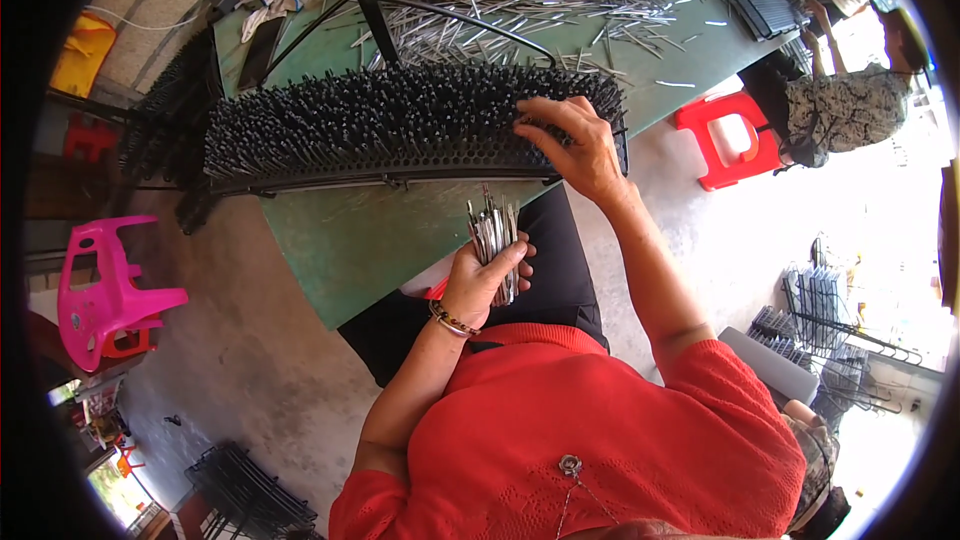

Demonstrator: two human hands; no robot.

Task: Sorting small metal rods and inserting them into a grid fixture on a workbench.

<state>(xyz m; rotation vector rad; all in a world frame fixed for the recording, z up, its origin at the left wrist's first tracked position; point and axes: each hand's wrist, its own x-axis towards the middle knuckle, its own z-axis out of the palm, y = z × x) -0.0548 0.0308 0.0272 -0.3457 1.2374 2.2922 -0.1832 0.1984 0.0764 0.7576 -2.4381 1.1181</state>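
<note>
My left hand (492,270) is closed around an upright bundle of thin silvery metal strips (492,230), held in front of my lap. Before me on the table lies a long black rack (400,175) with rows of round holes, densely filled with dark-tipped thin strips (400,110). Bare holes show along its near side. My right hand (580,145) is over the rack's right part, thumb and fingers curled together in a pinch among the tips. Whatever is between those fingertips is too small to make out.
The green table (350,250) carries a heap of loose metal strips (500,25) behind the rack. A black metal stand (372,15) rises at the back. A pink chair (110,290) stands left, a red stool (730,140) right. A person (845,105) is at the far right, near another rack (768,12).
</note>
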